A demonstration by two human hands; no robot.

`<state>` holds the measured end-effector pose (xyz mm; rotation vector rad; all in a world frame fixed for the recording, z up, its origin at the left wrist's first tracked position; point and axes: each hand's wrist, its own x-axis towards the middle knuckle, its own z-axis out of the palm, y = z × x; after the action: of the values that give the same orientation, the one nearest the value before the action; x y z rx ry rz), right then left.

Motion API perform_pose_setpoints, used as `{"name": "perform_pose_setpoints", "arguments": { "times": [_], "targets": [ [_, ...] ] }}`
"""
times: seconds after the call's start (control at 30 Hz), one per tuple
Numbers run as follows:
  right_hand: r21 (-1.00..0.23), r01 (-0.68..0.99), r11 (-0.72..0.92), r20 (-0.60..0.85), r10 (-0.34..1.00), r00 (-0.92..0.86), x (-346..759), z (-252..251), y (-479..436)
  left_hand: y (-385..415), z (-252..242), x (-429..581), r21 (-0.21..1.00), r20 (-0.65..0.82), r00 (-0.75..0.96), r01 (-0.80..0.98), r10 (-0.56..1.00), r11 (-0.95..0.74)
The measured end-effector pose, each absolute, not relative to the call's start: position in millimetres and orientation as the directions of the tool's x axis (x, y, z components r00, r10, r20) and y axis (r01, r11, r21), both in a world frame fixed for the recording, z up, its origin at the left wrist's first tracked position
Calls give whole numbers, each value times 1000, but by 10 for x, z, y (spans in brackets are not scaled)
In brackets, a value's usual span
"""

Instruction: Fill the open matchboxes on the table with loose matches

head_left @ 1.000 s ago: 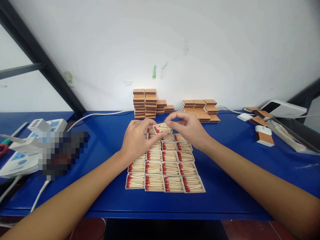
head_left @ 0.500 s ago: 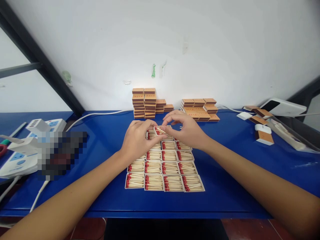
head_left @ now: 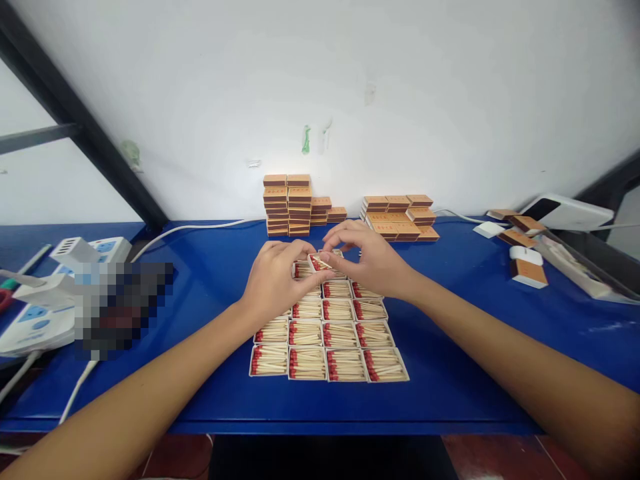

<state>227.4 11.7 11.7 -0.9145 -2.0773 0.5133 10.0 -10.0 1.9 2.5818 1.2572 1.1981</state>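
A white matchbox tray (head_left: 316, 263) of red-tipped matches is raised slightly above the others at the far end of the rows. My left hand (head_left: 275, 275) grips it from the left, the thumb along its near side and the fingers behind. My right hand (head_left: 373, 257) reaches in from the right, its thumb on the matches and its fingers curled over the far side. Matches at these fingertips are partly hidden. Nearer to me, filled trays (head_left: 341, 335) lie side by side in rows, their red heads to the left.
Closed matchboxes stand stacked by the wall, one stack (head_left: 289, 207) left of centre and another (head_left: 399, 219) to the right. At left lie a power strip (head_left: 50, 293) and a blurred dark device (head_left: 130, 303). Loose matchboxes (head_left: 529, 273) and a white device (head_left: 560, 212) are at right.
My right thumb and fingers have shifted very slightly over the raised tray. My left hand keeps its grip, and the rows of trays look the same.
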Motion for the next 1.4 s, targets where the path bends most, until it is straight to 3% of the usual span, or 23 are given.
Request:
{"name": "perform_pose_setpoints", "arguments": {
  "times": [0.3, 0.53, 0.9, 1.4],
  "targets": [
    [-509, 485, 711, 573, 701, -425, 2298, 147, 137, -92, 12, 93, 336, 635, 363, 666, 683, -666],
    [-685, 549, 479, 372, 878, -301, 2375, 278, 167, -87, 53, 76, 391, 641, 224, 728, 734, -564],
    [-785, 391, 481, 398, 875, -276, 2296, 193, 150, -86, 32, 87, 378, 625, 279, 710, 729, -595],
    [-737, 447, 506, 354, 854, -383, 2277, 284, 60, -93, 25, 85, 369, 628, 305, 693, 716, -619]
  ]
}}
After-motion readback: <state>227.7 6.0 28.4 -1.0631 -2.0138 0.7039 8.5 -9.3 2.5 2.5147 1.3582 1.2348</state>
